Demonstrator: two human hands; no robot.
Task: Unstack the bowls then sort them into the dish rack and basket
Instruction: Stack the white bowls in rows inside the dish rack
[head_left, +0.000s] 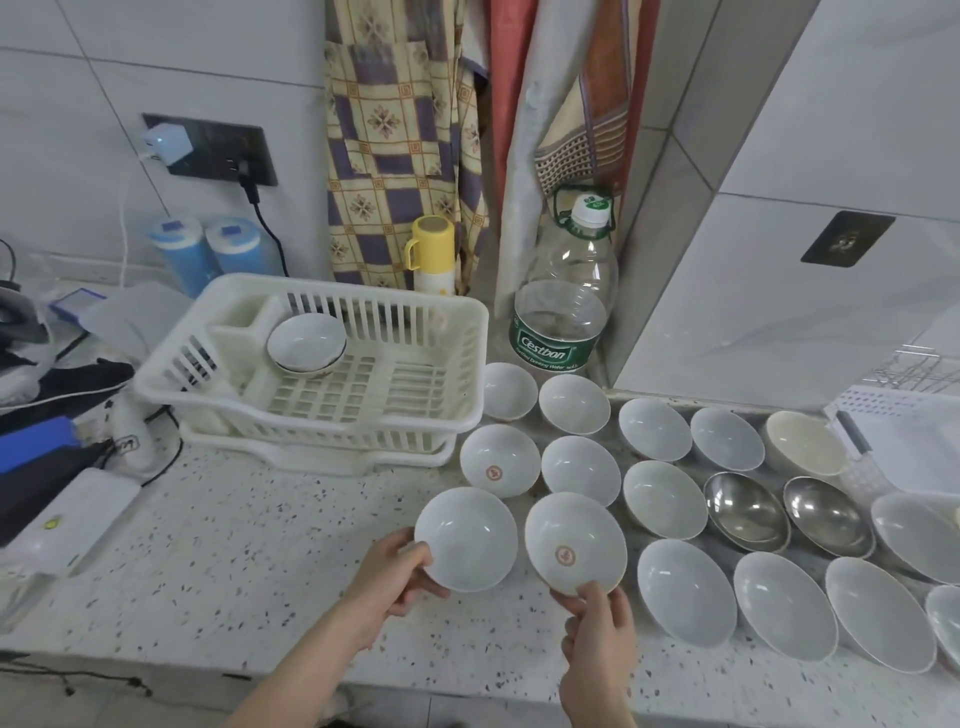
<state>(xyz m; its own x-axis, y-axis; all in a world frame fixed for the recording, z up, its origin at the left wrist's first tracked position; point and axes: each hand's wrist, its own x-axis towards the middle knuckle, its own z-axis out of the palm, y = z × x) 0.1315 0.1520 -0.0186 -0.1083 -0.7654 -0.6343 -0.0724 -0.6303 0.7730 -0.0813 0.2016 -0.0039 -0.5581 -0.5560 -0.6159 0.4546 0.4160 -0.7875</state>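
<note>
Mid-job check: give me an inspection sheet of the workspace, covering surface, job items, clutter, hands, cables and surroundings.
Surface: speckled counter, bare in front of the rack.
Job's things: white dish rack holds one bowl; many white bowls laid out singly on the right, plus two steel bowls; wire basket partly seen at far right.
Clutter: water bottle, yellow flask, two blue containers, dark items at left.
Hands: left hand grips a plain bowl; right hand grips a bowl with a red mark.
Cables: black cable and a white one from the wall socket.
Surroundings: tiled walls, hanging cloths.
</note>
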